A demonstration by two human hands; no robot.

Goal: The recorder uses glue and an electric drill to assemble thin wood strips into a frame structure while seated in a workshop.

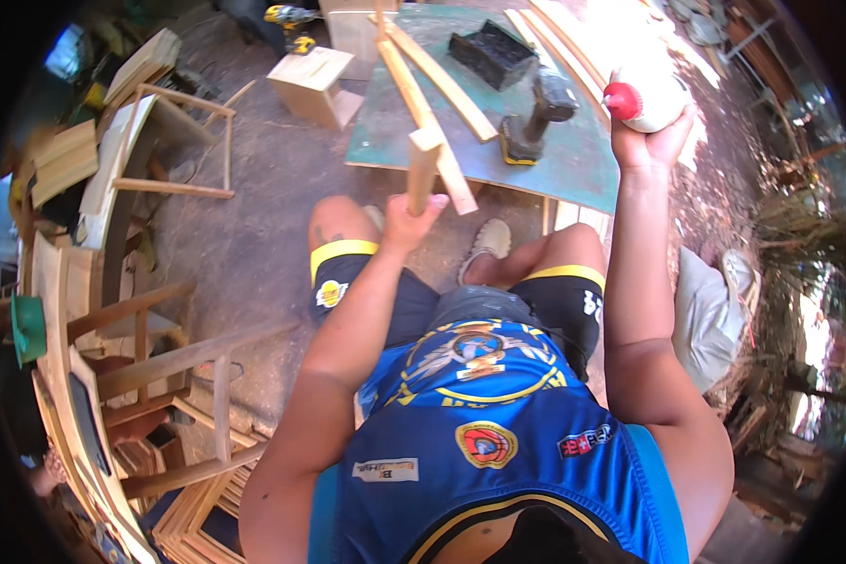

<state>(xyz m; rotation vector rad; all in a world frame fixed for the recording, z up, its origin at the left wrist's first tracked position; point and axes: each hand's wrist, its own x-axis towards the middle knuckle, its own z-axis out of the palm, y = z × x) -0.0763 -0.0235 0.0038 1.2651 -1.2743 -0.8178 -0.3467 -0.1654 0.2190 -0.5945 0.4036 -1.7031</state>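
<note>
My left hand (410,224) is closed around the lower part of a pale wooden strip (423,167), whose squared end tilts up toward me. A longer strip (404,83) meets it and runs away over the table; I cannot tell how they are joined. Out to the right, my right hand (656,146) grips a white squeeze bottle (663,101) with a red nozzle cap (622,100) that points left. The bottle is raised beyond the table's right edge, apart from the wood. More wooden strips (451,89) lie on the green tabletop (385,141).
A cordless drill (536,117) stands on the table near a black tray (492,54). Left of the table, a yellow drill (293,30) rests on a wooden box (312,75). Wooden frames (221,404) crowd the left side. A pale sack (714,315) sits at right.
</note>
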